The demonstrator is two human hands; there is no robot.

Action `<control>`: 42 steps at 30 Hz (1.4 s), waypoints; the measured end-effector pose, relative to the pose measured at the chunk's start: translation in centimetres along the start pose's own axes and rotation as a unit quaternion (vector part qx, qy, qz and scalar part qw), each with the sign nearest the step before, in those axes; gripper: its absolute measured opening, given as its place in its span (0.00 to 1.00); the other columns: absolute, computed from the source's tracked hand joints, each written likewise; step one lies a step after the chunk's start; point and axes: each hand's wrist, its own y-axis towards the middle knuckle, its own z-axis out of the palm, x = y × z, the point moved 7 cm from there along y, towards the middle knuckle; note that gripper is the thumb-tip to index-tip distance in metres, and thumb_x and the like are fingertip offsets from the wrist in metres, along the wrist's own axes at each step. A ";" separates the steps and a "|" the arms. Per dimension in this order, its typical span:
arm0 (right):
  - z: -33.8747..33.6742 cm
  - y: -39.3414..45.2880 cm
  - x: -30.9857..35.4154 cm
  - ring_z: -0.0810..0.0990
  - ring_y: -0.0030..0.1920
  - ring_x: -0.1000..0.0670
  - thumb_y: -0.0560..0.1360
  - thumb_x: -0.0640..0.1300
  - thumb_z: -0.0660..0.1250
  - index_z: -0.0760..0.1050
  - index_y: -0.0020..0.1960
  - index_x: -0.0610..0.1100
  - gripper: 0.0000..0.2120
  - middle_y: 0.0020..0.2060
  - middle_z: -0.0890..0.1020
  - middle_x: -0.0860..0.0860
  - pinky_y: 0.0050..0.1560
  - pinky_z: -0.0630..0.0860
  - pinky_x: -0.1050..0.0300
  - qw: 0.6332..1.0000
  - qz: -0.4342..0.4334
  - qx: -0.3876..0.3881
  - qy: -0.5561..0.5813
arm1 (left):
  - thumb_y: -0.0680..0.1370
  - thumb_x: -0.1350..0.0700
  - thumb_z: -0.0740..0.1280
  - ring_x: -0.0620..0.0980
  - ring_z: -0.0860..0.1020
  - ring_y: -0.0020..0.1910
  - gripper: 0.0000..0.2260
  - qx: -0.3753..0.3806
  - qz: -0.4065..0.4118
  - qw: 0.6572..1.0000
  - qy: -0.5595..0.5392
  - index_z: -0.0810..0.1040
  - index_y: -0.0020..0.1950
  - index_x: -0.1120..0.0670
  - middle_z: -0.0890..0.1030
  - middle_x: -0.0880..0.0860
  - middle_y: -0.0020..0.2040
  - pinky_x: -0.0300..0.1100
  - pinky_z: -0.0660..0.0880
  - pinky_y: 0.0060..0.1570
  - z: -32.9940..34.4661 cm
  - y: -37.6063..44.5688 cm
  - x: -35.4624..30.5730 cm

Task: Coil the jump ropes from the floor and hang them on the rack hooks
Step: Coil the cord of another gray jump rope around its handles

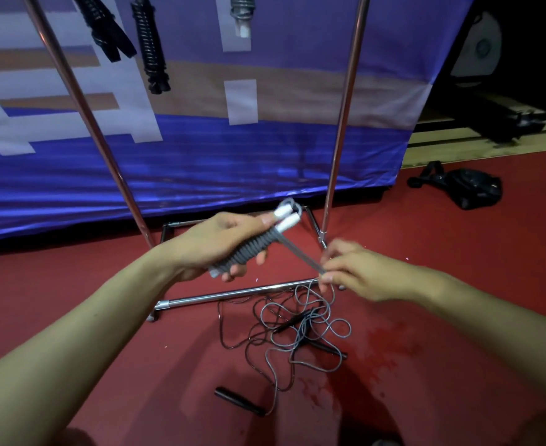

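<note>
Grey rope [249, 251] is being wound around its handles, gripped by left hand [213, 244], cord pinched by right hand [350, 270]; three bundles [151, 43] hung, black rope [258, 336] left on floor [458, 317].

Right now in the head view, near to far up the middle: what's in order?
Black handle → tangled ropes on the floor → rack base bar → hands coiling the grey rope → blue banner.
</note>
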 end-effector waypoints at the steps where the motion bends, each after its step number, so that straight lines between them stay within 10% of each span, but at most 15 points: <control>1: -0.6 0.3 -0.6 0.73 0.53 0.52 0.83 0.55 0.63 0.84 0.54 0.54 0.11 0.48 0.72 0.55 0.58 0.69 0.59 0.999 0.015 -0.024 -0.039 | 0.78 0.36 0.66 0.51 0.73 0.23 0.24 0.029 -0.004 0.999 0.014 0.81 0.44 0.59 0.79 0.62 0.40 0.36 0.69 0.21 1.0 -0.3 -0.1; 6: -2.8 1.5 0.7 0.82 0.44 0.55 0.81 0.45 0.65 0.83 0.56 0.52 0.09 0.45 0.86 0.54 0.47 0.75 0.58 0.997 0.051 -0.031 -0.052 | 0.79 0.39 0.64 0.56 0.84 0.31 0.18 0.170 -0.030 0.982 0.080 0.83 0.57 0.51 0.87 0.60 0.46 0.44 0.82 0.35 5.6 -1.5 -0.3; 9: -2.9 2.4 2.2 0.84 0.47 0.65 0.80 0.36 0.64 0.83 0.63 0.47 0.16 0.50 0.87 0.57 0.53 0.78 0.68 0.997 0.029 -0.036 0.069 | 0.82 0.41 0.64 0.58 0.86 0.37 0.13 0.241 -0.069 0.959 0.134 0.82 0.55 0.47 0.88 0.57 0.50 0.46 0.83 0.42 7.7 -2.0 1.1; 12: -3.9 2.8 3.3 0.86 0.53 0.54 0.81 0.32 0.60 0.77 0.70 0.42 0.20 0.61 0.84 0.49 0.57 0.82 0.58 0.965 0.046 -0.062 0.250 | 0.84 0.41 0.62 0.59 0.86 0.41 0.14 0.254 -0.111 0.947 0.165 0.78 0.58 0.50 0.88 0.56 0.52 0.45 0.83 0.42 8.7 -1.6 2.9; 17: -5.1 1.9 5.9 0.87 0.53 0.49 0.83 0.38 0.65 0.75 0.71 0.40 0.17 0.59 0.85 0.46 0.56 0.83 0.53 0.919 0.030 -0.095 0.381 | 0.85 0.42 0.60 0.54 0.83 0.34 0.18 0.222 -0.118 0.950 0.186 0.70 0.65 0.54 0.87 0.57 0.52 0.41 0.80 0.32 7.3 -0.7 3.2; 22: -5.6 0.9 8.3 0.88 0.50 0.43 0.83 0.33 0.62 0.69 0.65 0.46 0.14 0.50 0.87 0.40 0.53 0.84 0.51 0.900 -0.026 -0.113 0.421 | 0.84 0.41 0.62 0.52 0.83 0.32 0.20 0.190 -0.076 0.959 0.194 0.62 0.75 0.38 0.88 0.53 0.48 0.41 0.80 0.31 6.9 -0.1 2.7; 28: -6.8 0.2 8.6 0.84 0.51 0.32 0.80 0.39 0.62 0.54 0.51 0.51 0.17 0.46 0.87 0.42 0.60 0.78 0.31 0.888 -0.069 -0.168 0.423 | 0.84 0.46 0.62 0.51 0.77 0.25 0.14 0.090 -0.035 0.993 0.067 0.72 0.67 0.50 0.86 0.57 0.45 0.39 0.75 0.24 4.3 0.7 1.5; 36: -6.5 -0.8 7.0 0.83 0.63 0.43 0.85 0.32 0.56 0.60 0.77 0.52 0.25 0.58 0.84 0.37 0.67 0.77 0.52 0.804 -0.038 -0.171 0.568 | 0.84 0.39 0.59 0.51 0.72 0.28 0.21 -0.001 -0.013 0.995 -0.103 0.76 0.65 0.54 0.77 0.54 0.39 0.40 0.72 0.29 2.0 1.4 1.2; 42: -4.1 -0.3 5.4 0.88 0.51 0.45 0.85 0.35 0.59 0.75 0.61 0.37 0.08 0.56 0.85 0.42 0.50 0.84 0.56 0.811 0.092 -0.226 0.531 | 0.78 0.30 0.61 0.52 0.69 0.26 0.30 -0.086 -0.007 0.992 -0.095 0.81 0.52 0.57 0.75 0.55 0.37 0.40 0.70 0.28 0.9 1.5 0.1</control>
